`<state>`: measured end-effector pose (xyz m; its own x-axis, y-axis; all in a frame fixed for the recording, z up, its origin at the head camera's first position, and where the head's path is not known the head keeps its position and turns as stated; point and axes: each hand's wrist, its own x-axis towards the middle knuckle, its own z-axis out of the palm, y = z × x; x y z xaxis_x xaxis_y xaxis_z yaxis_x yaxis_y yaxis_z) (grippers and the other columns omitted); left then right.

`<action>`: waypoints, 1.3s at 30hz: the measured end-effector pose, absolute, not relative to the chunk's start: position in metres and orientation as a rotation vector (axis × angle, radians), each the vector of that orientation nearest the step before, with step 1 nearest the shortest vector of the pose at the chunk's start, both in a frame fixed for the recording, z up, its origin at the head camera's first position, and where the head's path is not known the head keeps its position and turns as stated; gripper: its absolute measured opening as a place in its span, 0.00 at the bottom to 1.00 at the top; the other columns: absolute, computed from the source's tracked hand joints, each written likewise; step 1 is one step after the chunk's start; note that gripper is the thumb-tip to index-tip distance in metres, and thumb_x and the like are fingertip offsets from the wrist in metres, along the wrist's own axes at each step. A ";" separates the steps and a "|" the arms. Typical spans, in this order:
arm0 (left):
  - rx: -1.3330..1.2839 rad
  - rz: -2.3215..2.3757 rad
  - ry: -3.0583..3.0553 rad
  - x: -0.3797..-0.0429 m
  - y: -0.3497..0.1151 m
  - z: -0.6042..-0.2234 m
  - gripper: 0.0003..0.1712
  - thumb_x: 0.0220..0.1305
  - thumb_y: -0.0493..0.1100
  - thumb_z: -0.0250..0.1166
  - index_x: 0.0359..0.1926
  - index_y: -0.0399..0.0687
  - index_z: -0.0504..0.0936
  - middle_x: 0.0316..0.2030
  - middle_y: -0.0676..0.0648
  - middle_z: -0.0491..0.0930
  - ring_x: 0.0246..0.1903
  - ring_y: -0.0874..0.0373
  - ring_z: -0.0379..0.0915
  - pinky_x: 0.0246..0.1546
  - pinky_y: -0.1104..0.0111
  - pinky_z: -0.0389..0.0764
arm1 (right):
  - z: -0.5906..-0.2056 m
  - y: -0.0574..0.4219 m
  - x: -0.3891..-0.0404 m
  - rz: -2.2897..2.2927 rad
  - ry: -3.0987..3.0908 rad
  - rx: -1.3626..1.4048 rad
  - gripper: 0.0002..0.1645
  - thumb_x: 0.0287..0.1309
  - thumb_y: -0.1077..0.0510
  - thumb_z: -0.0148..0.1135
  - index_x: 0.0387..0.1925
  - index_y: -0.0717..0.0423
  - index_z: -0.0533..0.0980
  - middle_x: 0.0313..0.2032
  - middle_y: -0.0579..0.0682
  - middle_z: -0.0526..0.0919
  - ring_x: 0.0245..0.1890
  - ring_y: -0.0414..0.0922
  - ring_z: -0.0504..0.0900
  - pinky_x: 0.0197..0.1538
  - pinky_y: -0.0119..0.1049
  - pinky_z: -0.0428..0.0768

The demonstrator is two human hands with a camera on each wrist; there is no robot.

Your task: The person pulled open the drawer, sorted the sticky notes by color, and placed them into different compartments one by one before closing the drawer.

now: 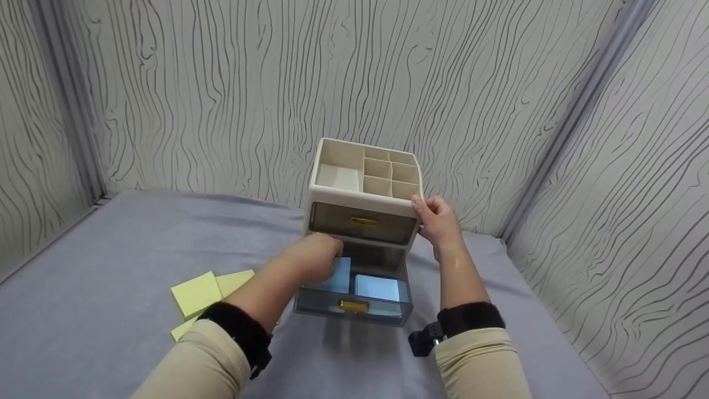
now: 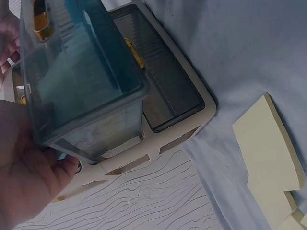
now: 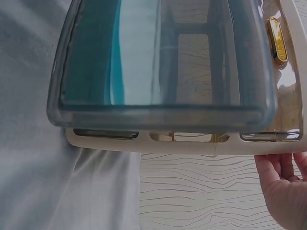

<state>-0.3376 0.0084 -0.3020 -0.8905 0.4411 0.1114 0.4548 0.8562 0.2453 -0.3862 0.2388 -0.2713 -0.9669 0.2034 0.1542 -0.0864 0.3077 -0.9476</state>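
Note:
A white desktop organizer (image 1: pixel 360 197) stands on the cloth, its smoky see-through middle drawer (image 1: pixel 324 305) pulled out. My left hand (image 1: pixel 313 257) reaches over the drawer's left side, fingers curled on a blue sticky note pad (image 1: pixel 342 278) that sits tilted up in it. Its fingertips are mostly hidden in the head view; in the left wrist view they curl in at the drawer's side. Beside that pad lies another blue pad (image 1: pixel 378 287), inside the drawer on the right. My right hand (image 1: pixel 441 223) grips the organizer's upper right edge, thumb on the front corner.
Several yellow sticky note pads (image 1: pixel 196 293) lie on the grey cloth to the left, partly behind my left forearm. The upper drawer (image 1: pixel 332 217) and the bottom drawer (image 2: pixel 163 72) are closed. Open compartments (image 1: pixel 378 168) top the organizer. A wood-patterned wall (image 1: pixel 221 83) rises behind.

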 end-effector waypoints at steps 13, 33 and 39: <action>-0.822 -0.025 -2.892 -0.341 0.012 -0.308 0.04 0.53 0.34 0.59 0.27 0.47 0.80 0.30 0.48 0.79 0.35 0.53 0.76 0.41 0.61 0.77 | -0.272 0.237 -0.386 1.713 -2.308 -0.100 0.19 0.59 0.46 0.55 0.36 0.58 0.66 0.43 0.56 0.69 0.46 0.50 0.71 0.54 0.49 0.72; -0.942 0.125 -2.935 -0.346 0.013 -0.312 0.07 0.57 0.37 0.58 0.29 0.50 0.81 0.30 0.51 0.80 0.34 0.55 0.77 0.40 0.62 0.77 | -0.272 0.238 -0.386 1.729 -2.319 -0.088 0.21 0.59 0.45 0.55 0.37 0.59 0.66 0.44 0.57 0.69 0.46 0.50 0.71 0.55 0.49 0.71; -0.924 -0.072 -2.905 -0.338 0.011 -0.312 0.10 0.58 0.36 0.56 0.38 0.50 0.82 0.33 0.50 0.81 0.37 0.55 0.77 0.44 0.61 0.76 | -0.272 0.240 -0.387 1.730 -2.327 -0.098 0.22 0.59 0.44 0.55 0.39 0.59 0.66 0.43 0.56 0.69 0.46 0.50 0.71 0.55 0.48 0.71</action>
<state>-0.3380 0.0111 -0.3118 -0.8126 0.5737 0.1024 0.5781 0.8158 0.0172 -0.3869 0.2396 -0.2720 -0.9690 0.1953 0.1512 -0.0884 0.2972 -0.9507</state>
